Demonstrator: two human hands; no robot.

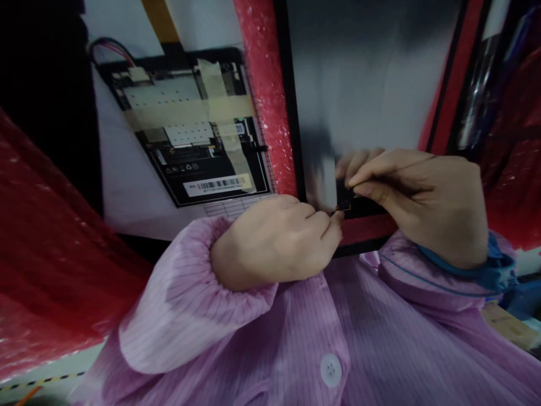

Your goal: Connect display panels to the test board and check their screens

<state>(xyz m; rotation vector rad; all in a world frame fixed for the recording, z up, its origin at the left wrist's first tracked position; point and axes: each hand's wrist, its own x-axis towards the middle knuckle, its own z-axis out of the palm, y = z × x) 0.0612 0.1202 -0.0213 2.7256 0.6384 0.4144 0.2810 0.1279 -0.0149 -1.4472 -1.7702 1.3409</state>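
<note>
A large glossy dark-framed panel (367,84) lies in front of me. Near its lower edge, my right hand (426,197) pinches a small dark strip (344,194) between thumb and forefinger. Curled into a closed shape, my left hand (283,237) has its fingertips at the bottom end of that strip. Whether those fingers grip the strip or only press there is hidden. To the left lies an opened device (186,129) with circuit parts, a battery, a barcode label (217,185) and crossed strips of beige tape (228,121).
Red bubble wrap (270,96) runs under and beside the panel, with more red wrap (46,242) at the left. A clear tube-like object (482,84) lies right of the panel. A blue band (486,268) with a cord circles my right wrist.
</note>
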